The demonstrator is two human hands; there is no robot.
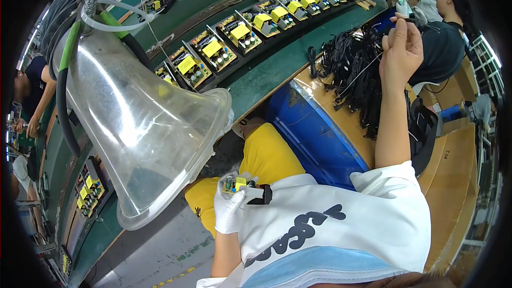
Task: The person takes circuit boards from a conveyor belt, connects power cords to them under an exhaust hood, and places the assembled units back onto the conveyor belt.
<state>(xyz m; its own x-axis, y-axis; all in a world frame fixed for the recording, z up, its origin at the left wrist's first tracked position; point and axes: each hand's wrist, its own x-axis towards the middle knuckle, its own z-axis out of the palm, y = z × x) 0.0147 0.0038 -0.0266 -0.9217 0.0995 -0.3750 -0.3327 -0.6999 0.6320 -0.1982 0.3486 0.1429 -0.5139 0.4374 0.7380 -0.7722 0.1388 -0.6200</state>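
Note:
My left hand (pixel 227 214), in a white glove, grips a small circuit board (pixel 241 183) over my lap. The board carries a yellow-wrapped transformer, a metal plate and a black part at its right end. My bare right hand (pixel 401 48) is raised at the upper right, its fingers closed in a pinch. What it holds, if anything, I cannot make out. Just above its fingertips is a small white-and-green piece (pixel 404 8), and whether they touch cannot be told.
A clear funnel-shaped hood (pixel 133 112) hangs at left, over the green bench (pixel 266 69). Several yellow-topped circuit boards (pixel 212 49) line a black rail. Black cables (pixel 352 64) pile on cardboard above a blue bin (pixel 314 128). Co-workers (pixel 445 48) sit at right and stand at left.

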